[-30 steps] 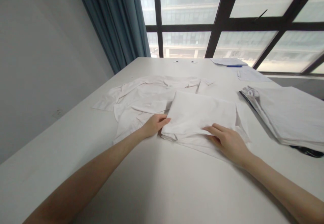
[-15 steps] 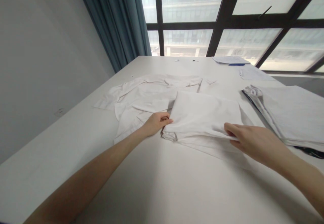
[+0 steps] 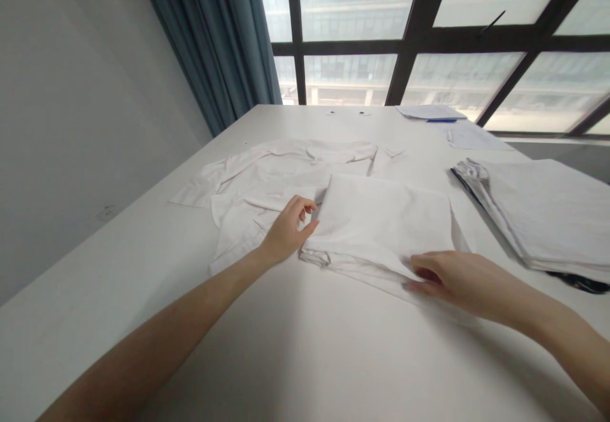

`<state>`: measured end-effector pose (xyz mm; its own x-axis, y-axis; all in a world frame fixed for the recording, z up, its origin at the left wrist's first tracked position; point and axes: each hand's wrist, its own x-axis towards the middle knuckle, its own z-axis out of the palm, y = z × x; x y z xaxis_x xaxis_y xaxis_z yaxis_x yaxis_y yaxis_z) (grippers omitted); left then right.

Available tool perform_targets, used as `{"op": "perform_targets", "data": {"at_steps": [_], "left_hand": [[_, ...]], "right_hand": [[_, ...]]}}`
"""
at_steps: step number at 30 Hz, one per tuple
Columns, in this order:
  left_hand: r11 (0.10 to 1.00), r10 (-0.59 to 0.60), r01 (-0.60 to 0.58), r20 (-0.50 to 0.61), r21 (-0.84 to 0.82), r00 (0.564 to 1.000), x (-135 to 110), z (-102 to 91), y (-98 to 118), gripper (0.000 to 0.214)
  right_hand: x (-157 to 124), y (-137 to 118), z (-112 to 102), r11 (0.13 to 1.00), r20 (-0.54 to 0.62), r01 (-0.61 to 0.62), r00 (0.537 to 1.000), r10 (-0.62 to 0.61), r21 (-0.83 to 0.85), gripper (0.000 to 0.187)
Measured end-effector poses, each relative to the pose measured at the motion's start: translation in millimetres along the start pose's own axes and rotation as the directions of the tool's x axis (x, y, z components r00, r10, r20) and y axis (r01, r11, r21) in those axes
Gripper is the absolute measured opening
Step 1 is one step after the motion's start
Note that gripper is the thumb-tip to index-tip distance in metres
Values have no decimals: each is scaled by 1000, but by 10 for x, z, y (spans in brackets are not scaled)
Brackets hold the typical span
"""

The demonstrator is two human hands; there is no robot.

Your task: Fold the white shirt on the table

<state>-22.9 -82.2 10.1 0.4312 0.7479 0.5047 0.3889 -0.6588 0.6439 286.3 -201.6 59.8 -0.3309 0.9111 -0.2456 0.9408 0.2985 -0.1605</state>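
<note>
- Half a second earlier, the left hand (image 3: 281,231) pinched the side of the white, roughly rectangular folded cloth (image 3: 381,212); now its thumb and fingertips stand apart, a clear gap between them, beside that same side.
- The right hand (image 3: 457,276) has moved inward and lower along the near edge; the flap it had drawn out towards four o'clock is now lower and less stretched.
- With the folded cloth as the clock's centre and twelve towards the window, the left hand is at nine o'clock, its grip parted and holding nothing visible.
- The right hand is at four o'clock, fingers above and thumb below at the near edge; whether they press the layers together, I cannot tell.
- The folded cloth lies flat on the smooth white table (image 3: 309,346), between the two hands. Its top is soft and faintly rippled, with stacked, rolled-looking layers showing at seven o'clock and a thin layer spreading out under the near edge.
- At ten o'clock, a thin, crumpled white cloth (image 3: 286,171) spreads flat in creases and ridges.
- At three o'clock, well apart, lies a thick, layered off-white fabric stack (image 3: 553,212), gathered at its far left corner, with something shiny and black (image 3: 581,282) under its near edge.
</note>
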Motion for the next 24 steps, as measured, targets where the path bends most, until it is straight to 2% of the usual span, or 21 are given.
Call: {"op": "perform_targets", "data": {"at_steps": [1, 3, 5, 7, 11, 14, 17, 20, 22, 24], "left_hand": [[991, 117, -117, 12, 61, 993, -6, -6, 51, 10], [952, 276, -295, 182, 86, 944, -23, -4, 151, 10], [940, 301, -339, 387, 32, 871, -42, 21, 217, 14], [958, 255, -287, 494, -12, 831, -60, 57, 233, 18], [977, 208, -208, 503, -56, 839, -77, 95, 186, 25], [966, 249, -253, 485, -59, 838, -84, 97, 173, 26], [946, 310, -318, 446, -59, 839, -92, 100, 195, 11], [933, 340, -356, 427, -44, 838, -103, 106, 216, 7], [933, 332, -360, 430, -17, 840, -111, 105, 222, 5], [924, 335, -381, 445, 17, 831, -115, 103, 225, 3]], "right_hand": [[19, -16, 0, 1000, -10, 15, 1000, -15, 10, 29], [56, -56, 6, 997, -26, 63, 998, -61, 46, 25], [88, -100, 10, 988, -32, 120, 993, -118, 97, 21], [106, -137, -6, 976, -46, 166, 986, -161, 141, 22], [91, -116, -93, 981, -120, 125, 987, -107, 150, 23], [66, 45, -123, 988, -90, 50, 995, -37, 143, 16], [51, 278, -92, 984, 25, 48, 998, -53, 174, 9], [37, 440, -62, 978, 79, 45, 995, -62, 202, 10], [22, 479, -51, 979, 83, 41, 995, -59, 198, 10], [5, 481, -35, 988, 2, 48, 999, -48, 148, 9]]}}
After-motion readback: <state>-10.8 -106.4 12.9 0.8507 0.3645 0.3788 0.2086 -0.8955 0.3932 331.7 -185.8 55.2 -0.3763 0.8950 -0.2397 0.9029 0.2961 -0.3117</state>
